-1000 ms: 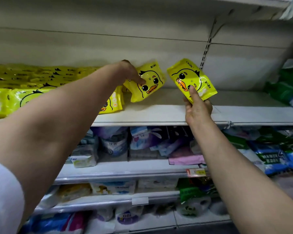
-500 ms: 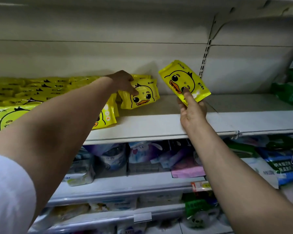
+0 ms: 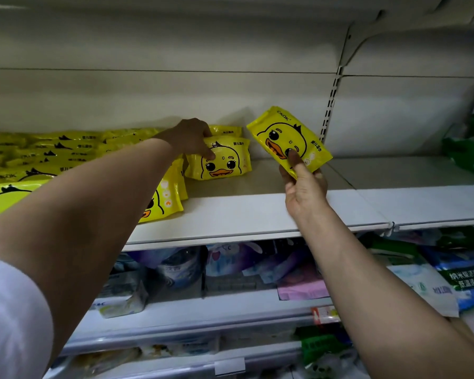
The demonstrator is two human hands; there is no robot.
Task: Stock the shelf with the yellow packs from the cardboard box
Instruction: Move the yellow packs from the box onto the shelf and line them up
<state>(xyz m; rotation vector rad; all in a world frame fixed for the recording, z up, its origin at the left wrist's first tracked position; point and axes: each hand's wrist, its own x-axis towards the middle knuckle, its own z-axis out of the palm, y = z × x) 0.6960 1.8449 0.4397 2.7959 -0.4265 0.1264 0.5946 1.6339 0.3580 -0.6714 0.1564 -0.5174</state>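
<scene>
My left hand [image 3: 190, 138] grips the top left corner of a yellow duck pack [image 3: 222, 162] that stands on the white shelf [image 3: 257, 212], in front of another yellow pack [image 3: 227, 130]. Rows of the same yellow packs [image 3: 52, 154] fill the shelf to the left. My right hand [image 3: 304, 184] holds a second yellow duck pack [image 3: 289, 140] tilted in the air above the shelf's bare right part, thumb pressed on its face. The cardboard box is out of view.
Green packages [image 3: 468, 149] lie at the shelf's right end. A slotted metal upright [image 3: 331, 99] runs up the back wall. Lower shelves [image 3: 203, 310] hold mixed wipe and tissue packs in blue, purple, pink and green.
My left hand has lowered its pack from the air onto the shelf, standing it beside the stacked rows. The right hand's pack stays raised, shifted slightly left and down.
</scene>
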